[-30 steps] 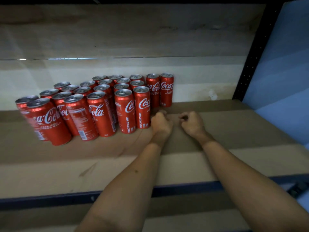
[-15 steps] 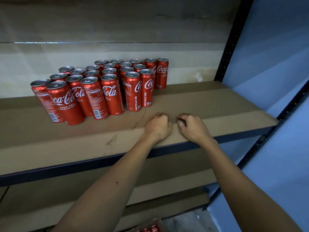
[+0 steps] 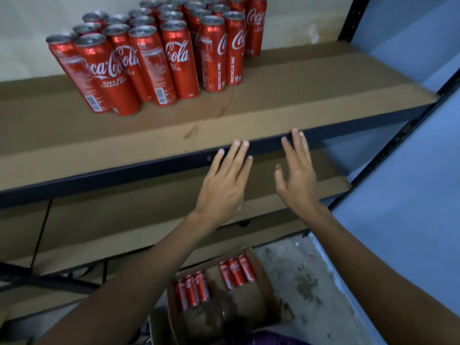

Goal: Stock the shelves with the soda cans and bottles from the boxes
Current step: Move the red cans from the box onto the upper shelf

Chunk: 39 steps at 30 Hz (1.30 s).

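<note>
Your left hand [image 3: 225, 185] and right hand [image 3: 297, 175] are flat with fingers spread in mid-frame, holding nothing. Tall, shiny red Coca-Cola cans [image 3: 159, 46] stand bunched on the brown cardboard-lined shelf [image 3: 298, 95], upper left. More cans [image 3: 214, 282] lie in the cardboard box [image 3: 258, 302], bottom centre.

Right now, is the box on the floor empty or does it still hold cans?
Still holds cans. The open box shows two groups of three red cans lying inside, with bare cardboard around them.
</note>
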Tool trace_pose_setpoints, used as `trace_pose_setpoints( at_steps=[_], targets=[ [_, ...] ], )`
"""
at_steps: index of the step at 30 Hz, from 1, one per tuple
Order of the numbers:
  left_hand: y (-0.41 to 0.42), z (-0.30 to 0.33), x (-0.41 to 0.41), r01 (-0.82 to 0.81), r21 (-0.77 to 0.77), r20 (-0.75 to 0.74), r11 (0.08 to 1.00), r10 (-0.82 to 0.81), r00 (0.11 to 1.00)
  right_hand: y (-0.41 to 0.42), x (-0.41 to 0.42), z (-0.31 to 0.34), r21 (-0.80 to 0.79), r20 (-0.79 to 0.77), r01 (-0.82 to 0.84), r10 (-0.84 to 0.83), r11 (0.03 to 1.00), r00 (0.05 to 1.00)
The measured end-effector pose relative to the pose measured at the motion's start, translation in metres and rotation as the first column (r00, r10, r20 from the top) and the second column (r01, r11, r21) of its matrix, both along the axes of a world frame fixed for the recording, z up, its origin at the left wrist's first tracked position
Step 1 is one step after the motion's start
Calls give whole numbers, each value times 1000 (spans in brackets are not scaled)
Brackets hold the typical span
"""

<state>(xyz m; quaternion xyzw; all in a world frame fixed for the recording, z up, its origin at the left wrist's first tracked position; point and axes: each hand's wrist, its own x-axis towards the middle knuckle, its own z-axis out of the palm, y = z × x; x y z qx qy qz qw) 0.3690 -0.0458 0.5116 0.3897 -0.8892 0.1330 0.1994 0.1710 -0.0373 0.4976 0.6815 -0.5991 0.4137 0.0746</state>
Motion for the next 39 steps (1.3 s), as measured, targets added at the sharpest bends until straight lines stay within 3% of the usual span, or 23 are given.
trace_pose_setpoints(
  at_steps=[2,5,9,13,17,22,25,32,39],
  targets=[
    [11,-35,13,28,96,24,995,-30,999,7,6,-22,16,20,-30,30,999,999],
    [27,-92,31,-22,374,12,927,19,1000,17,13,-63,165,65,-36,26,986,998],
    [35,-163,46,-132,633,26,763,149,989,31,21,-129,437,101,-49,5,898,995],
    [35,-236,51,-313,807,153,500,335,930,39,28,-206,670,97,-77,15,738,995],
    [37,-315,49,-325,867,144,378,436,888,48,36,-287,807,77,-59,-7,588,997],
    [44,-426,46,-342,926,209,161,536,818,54,35,-393,902,80,-60,-29,427,996],
    [46,-480,42,-316,945,202,87,604,771,55,32,-449,940,62,-35,-67,338,996],
    [52,-613,28,-257,964,236,-74,687,687,53,30,-574,970,50,6,-226,244,973],
    [55,-692,22,-196,963,266,-184,753,602,48,27,-653,975,72,2,-321,223,944]
  ],
)
